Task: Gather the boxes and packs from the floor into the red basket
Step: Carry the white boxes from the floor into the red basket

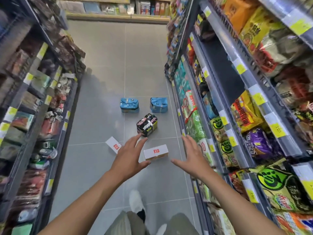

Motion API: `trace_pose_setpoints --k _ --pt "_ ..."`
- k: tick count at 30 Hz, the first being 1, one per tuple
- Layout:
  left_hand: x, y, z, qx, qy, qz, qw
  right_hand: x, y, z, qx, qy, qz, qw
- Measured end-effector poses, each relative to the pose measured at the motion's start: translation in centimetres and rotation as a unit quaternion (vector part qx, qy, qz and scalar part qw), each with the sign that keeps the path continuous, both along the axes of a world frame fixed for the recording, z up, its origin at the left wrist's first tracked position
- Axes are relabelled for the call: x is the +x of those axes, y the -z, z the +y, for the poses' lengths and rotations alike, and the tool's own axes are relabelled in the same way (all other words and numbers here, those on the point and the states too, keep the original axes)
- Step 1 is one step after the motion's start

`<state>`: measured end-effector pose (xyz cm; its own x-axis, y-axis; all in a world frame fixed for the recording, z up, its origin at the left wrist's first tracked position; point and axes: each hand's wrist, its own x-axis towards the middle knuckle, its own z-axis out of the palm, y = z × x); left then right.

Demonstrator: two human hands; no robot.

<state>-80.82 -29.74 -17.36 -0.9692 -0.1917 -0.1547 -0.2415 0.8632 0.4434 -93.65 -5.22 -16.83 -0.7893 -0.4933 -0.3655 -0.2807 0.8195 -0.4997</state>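
Head view: left hand (130, 156) and right hand (191, 156) reach, fingers spread wide and empty, toward the near box (155, 152) on the floor (101, 167). A second box (113, 145), black pack (147, 125) and blue packs (129, 105) lie further off. This looks like the first pickup; next, both hands must lower and close on the box. The basket is out of view.
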Motion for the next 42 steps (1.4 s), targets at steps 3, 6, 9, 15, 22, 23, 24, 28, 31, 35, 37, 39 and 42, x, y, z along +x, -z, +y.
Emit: trace_pose_setpoints --k 3,6,9,15,22,23,24,28,31,35,37,39,42 --pt "-1.8 1.0 -1.2 0.000 0.010 -0.027 1.000 -2.1 0.6 -1.5 0.009 -0.003 -0.006 1.000" --pt "-3.8 2.4 -2.0 0.006 0.012 -0.038 0.999 -4.3 1.7 -2.6 0.007 -0.013 -0.008 1.000" --pt "-5.7 4.6 -2.4 0.000 0.013 -0.053 0.998 -6.7 3.9 -3.5 0.021 -0.031 -0.013 0.999" --pt "-10.0 13.6 -3.1 -0.014 0.021 -0.084 0.996 -11.5 13.2 -4.7 0.050 -0.084 -0.011 0.995" --pt "-14.4 31.0 -3.5 -0.027 0.035 -0.112 0.993 -16.6 31.0 -6.1 0.077 -0.128 -0.032 0.988" --pt "-14.8 34.2 -3.5 -0.035 0.037 -0.121 0.991 -17.2 34.2 -6.4 0.082 -0.141 -0.031 0.986" --pt "-15.3 37.7 -3.4 -0.039 0.036 -0.131 0.990 -17.6 37.7 -6.6 0.089 -0.153 -0.032 0.984" --pt "-17.6 51.5 -2.7 -0.048 0.017 -0.180 0.982 -19.2 50.6 -7.6 0.132 -0.192 -0.025 0.972" --pt "-19.4 60.2 -2.4 -0.061 0.015 -0.213 0.975 -20.6 58.7 -8.9 0.185 -0.240 -0.009 0.953" --pt "-21.4 68.6 -1.7 -0.089 0.024 -0.232 0.968 -22.1 67.0 -10.7 0.237 -0.287 0.015 0.928" --pt "-22.1 71.0 -1.5 -0.093 0.023 -0.244 0.965 -22.6 69.6 -11.2 0.255 -0.302 0.022 0.918" --pt "-22.2 72.7 -1.2 -0.089 0.012 -0.258 0.962 -22.9 71.6 -11.3 0.264 -0.312 0.030 0.912" --pt "-22.3 74.1 -1.1 -0.076 -0.008 -0.245 0.966 -23.2 73.2 -11.3 0.241 -0.306 0.035 0.921"
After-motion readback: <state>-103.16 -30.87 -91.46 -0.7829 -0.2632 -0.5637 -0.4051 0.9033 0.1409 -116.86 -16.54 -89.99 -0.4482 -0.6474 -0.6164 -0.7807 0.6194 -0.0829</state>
